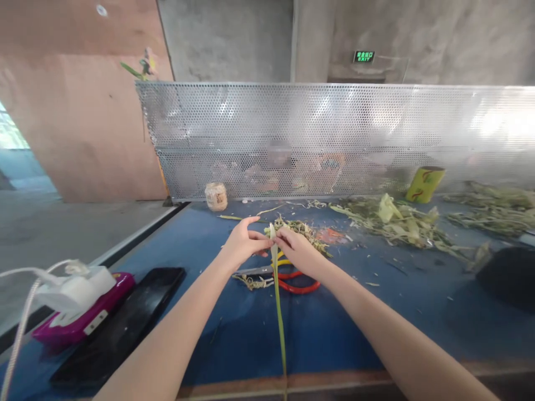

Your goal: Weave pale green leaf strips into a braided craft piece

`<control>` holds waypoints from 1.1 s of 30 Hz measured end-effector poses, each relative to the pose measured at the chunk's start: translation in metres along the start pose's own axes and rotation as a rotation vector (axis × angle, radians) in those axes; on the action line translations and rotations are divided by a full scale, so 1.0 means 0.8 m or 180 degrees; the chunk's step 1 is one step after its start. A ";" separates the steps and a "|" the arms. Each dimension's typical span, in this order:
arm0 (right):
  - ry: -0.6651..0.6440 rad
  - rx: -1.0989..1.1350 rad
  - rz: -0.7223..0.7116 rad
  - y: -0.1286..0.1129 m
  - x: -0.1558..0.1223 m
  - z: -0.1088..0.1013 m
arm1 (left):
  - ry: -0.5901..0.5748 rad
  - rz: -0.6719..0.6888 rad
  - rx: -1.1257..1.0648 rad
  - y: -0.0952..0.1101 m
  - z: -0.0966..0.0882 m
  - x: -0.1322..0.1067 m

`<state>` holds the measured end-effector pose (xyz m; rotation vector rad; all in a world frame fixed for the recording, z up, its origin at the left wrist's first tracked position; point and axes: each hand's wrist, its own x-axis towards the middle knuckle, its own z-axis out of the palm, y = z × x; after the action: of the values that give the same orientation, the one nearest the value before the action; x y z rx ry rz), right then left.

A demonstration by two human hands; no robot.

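together, left hand [243, 242] and right hand [298, 248] pinch a green strip [279, 312].

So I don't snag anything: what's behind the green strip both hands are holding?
Behind the green strip, scissors lie on the blue tabletop, blades left, red handles right. The strip hides part of their middle.

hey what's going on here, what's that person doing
A person's left hand and right hand pinch a long, flat, pale-green leaf strip near its upper end, above a blue tabletop. The strip runs down toward the near edge, crossing in front of red-handled metal scissors on the table. Farther off to the right lies a loose heap of dry, greenish leaves.
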<state>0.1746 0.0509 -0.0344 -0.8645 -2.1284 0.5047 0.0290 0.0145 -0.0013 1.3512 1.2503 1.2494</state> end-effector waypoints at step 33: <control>-0.0160 -0.0101 0.0238 0.000 -0.007 -0.010 | 0.0122 0.0739 0.0529 -0.013 0.014 -0.006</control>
<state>0.1838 0.0473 -0.0324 -0.9616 -2.1611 0.5372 0.0388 0.0107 -0.0135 1.6369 1.2741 1.3587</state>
